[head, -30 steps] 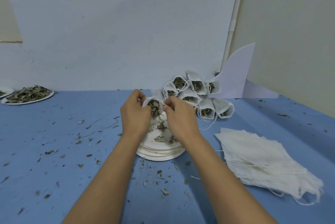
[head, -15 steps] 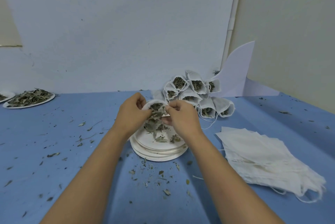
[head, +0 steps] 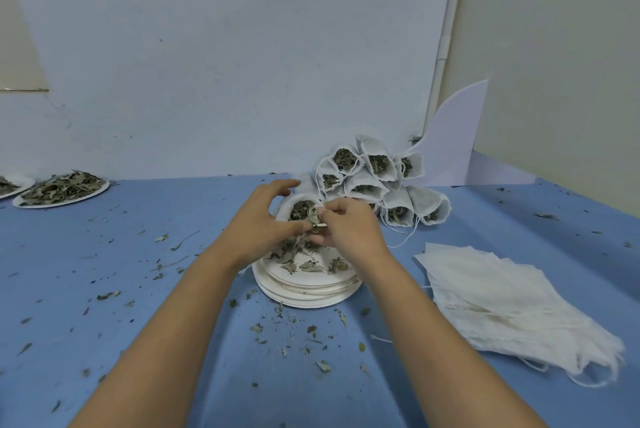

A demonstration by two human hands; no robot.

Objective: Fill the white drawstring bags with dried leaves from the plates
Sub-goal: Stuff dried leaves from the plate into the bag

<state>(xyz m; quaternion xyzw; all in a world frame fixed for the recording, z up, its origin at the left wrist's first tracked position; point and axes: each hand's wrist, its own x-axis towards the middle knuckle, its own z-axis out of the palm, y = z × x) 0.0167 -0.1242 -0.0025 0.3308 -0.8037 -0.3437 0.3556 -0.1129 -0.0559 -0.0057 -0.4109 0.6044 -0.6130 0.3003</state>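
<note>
My left hand [head: 260,224] holds a white drawstring bag [head: 294,204] by its rim, mouth facing me and packed with dried leaves. My right hand [head: 348,228] pinches the bag's right rim and a leaf at the opening. Both hands hover over a stack of white paper plates [head: 308,291] with a few dried leaves [head: 294,254] left on top. Behind, several filled bags [head: 374,178] are piled against the wall. Flat empty bags [head: 512,299] lie in a heap at the right.
Two more plates of dried leaves [head: 62,187] sit at the far left by the wall. Leaf crumbs are scattered over the blue table [head: 104,289]. A white curved card [head: 450,143] leans in the back right corner.
The bag has tilted so its mouth faces me more. My left fingers have spread around its rim, and my right hand has shifted to the opening with a leaf.
</note>
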